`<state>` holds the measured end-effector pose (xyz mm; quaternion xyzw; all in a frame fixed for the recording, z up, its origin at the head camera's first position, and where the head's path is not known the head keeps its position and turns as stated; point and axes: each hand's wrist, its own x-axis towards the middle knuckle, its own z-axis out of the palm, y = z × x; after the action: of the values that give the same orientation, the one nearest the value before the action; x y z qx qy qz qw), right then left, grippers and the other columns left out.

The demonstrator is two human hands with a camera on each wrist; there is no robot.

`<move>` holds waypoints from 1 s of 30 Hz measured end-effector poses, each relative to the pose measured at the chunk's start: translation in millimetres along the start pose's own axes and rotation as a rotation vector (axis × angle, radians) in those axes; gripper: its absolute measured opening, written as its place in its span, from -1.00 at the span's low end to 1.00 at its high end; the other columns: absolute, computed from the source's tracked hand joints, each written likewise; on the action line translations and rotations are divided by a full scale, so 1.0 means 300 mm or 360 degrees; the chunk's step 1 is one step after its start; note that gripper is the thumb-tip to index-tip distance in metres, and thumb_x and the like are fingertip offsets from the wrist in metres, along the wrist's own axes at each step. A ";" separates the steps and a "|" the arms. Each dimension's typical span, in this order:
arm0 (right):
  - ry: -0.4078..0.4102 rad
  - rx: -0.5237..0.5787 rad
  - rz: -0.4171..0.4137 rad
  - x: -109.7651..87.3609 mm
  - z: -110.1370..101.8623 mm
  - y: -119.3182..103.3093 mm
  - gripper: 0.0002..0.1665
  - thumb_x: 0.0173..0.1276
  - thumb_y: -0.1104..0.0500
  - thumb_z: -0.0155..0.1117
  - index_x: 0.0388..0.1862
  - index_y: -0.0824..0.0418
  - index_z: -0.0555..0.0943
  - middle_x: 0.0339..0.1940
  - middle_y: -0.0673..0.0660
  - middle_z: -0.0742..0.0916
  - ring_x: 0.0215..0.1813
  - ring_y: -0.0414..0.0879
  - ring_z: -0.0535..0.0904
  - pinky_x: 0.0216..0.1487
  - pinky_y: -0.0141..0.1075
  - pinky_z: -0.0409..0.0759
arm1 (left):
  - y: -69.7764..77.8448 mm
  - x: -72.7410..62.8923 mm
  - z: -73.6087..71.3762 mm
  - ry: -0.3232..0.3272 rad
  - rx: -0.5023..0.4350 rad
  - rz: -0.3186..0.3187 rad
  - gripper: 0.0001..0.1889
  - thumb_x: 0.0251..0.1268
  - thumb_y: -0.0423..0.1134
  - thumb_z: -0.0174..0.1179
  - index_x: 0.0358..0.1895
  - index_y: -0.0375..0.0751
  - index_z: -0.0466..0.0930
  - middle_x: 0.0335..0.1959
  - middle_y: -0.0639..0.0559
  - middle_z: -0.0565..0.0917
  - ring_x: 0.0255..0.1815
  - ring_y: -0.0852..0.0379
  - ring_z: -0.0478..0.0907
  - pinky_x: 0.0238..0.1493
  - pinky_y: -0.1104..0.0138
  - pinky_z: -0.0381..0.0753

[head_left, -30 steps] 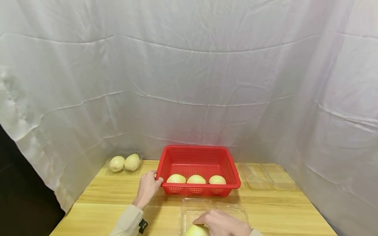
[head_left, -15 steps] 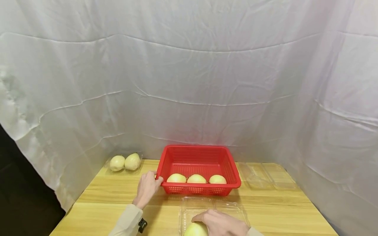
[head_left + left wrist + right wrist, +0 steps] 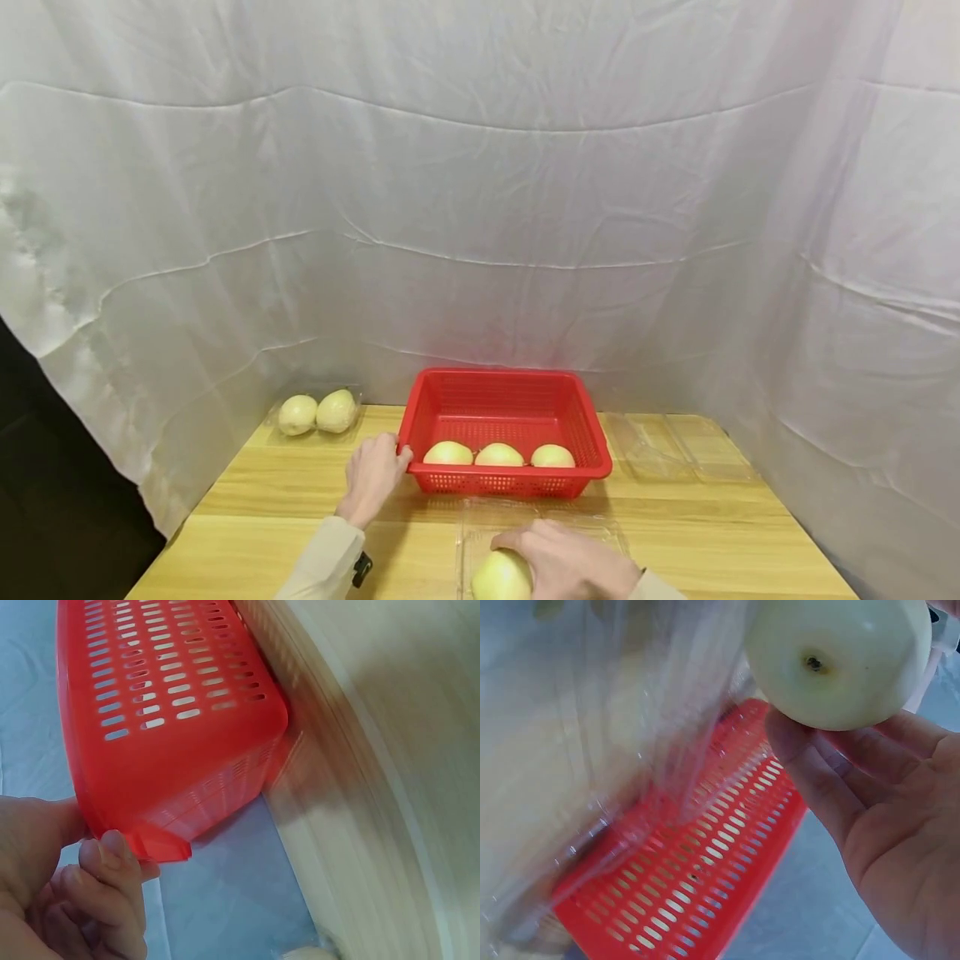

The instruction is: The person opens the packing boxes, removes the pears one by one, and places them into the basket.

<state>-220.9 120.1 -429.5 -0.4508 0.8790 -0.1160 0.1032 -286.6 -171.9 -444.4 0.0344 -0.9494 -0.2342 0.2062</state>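
My left hand point(image 3: 373, 477) grips the left rim of the red plastic basket point(image 3: 502, 400); in the left wrist view its thumb and fingers point(image 3: 105, 862) pinch the rim at a corner. Along the basket's near side, three yellow pears point(image 3: 498, 455) show. My right hand point(image 3: 566, 560) grips another pear point(image 3: 501, 577) at the front, with the blossom end visible in the right wrist view. That pear overlaps a clear plastic clamshell box point(image 3: 480, 525), which lies open in front of the basket.
At the back left, a clear box holds two pears point(image 3: 336, 411). Another clear plastic clamshell point(image 3: 697, 446) lies at the back right of the wooden table point(image 3: 697, 542). A pale grey curtain point(image 3: 525, 208) hangs behind and at the sides.
My right hand and its pear have risen slightly in the head view, and more of the pear shows. The left hand and basket have stayed almost still.
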 end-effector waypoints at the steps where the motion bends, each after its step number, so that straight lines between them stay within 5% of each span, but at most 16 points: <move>1: 0.0016 -0.0019 -0.0022 -0.002 -0.004 0.002 -0.20 0.10 -0.52 0.23 0.17 -0.07 0.57 -0.07 -0.27 0.68 -0.17 -0.46 0.52 -0.16 -0.41 0.57 | 0.000 0.001 -0.001 -0.0007 0.0005 -0.0001 -0.76 0.18 -0.23 0.16 -0.65 -0.07 0.47 -0.72 0.06 0.42 -0.62 0.07 0.40 -0.64 0.28 0.27; 9: 0.0310 -0.0093 -0.0212 -0.029 -0.041 0.023 -0.41 0.01 -0.22 0.42 0.01 -0.04 0.57 -0.21 -0.29 0.65 -0.24 -0.46 0.50 -0.28 -0.55 0.46 | 0.003 0.003 -0.004 -0.0021 0.0019 -0.0011 -0.72 0.19 -0.22 0.16 -0.68 -0.06 0.43 -0.72 0.05 0.42 -0.63 0.05 0.40 -0.65 0.28 0.27; 19: 0.0537 0.0037 0.0037 -0.027 -0.177 0.119 -0.24 -0.07 -0.05 0.50 0.20 0.04 0.56 -0.01 -0.12 0.70 -0.09 -0.26 0.58 -0.25 -0.39 0.57 | 0.006 0.005 -0.005 -0.0006 0.0017 0.0028 -0.72 0.17 -0.24 0.14 -0.69 -0.06 0.41 -0.73 0.05 0.41 -0.66 0.08 0.38 -0.68 0.28 0.26; 30: 0.0671 -0.0009 0.0263 0.046 -0.302 0.264 -0.44 -0.03 -0.03 0.48 0.02 -0.05 0.60 -0.22 -0.18 0.66 -0.26 -0.24 0.53 -0.35 -0.38 0.53 | 0.003 -0.001 0.000 -0.0008 0.0018 0.0039 -0.71 0.16 -0.28 0.12 -0.71 -0.07 0.37 -0.74 0.05 0.38 -0.67 0.08 0.37 -0.68 0.28 0.25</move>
<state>-315.8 163.7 -367.9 -0.3433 0.9154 -0.1964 -0.0747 -286.1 -171.0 -444.0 0.0233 -0.9516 -0.2264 0.2065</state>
